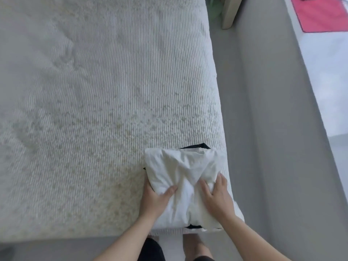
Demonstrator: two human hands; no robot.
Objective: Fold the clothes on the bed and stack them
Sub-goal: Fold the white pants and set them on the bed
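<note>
White ribbed bed (103, 91) fills the frame. At lower right, a folded white garment (180, 178) lies on black clothing (195, 146). Left hand (156, 196) grips its left edge, fingers curled; right hand (218, 196) presses flat, fingers relaxed.

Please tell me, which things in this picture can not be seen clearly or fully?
- Black garment, head view: the white garment covers it, only edges show.
- Left hand: its fingers go under the stack's side, so the grip is only partly seen.
- Right hand: lies flat on top; what is under its palm is hidden.
- Pink cloth: cut off by the edge.
- Bed: left part blurred.
</note>
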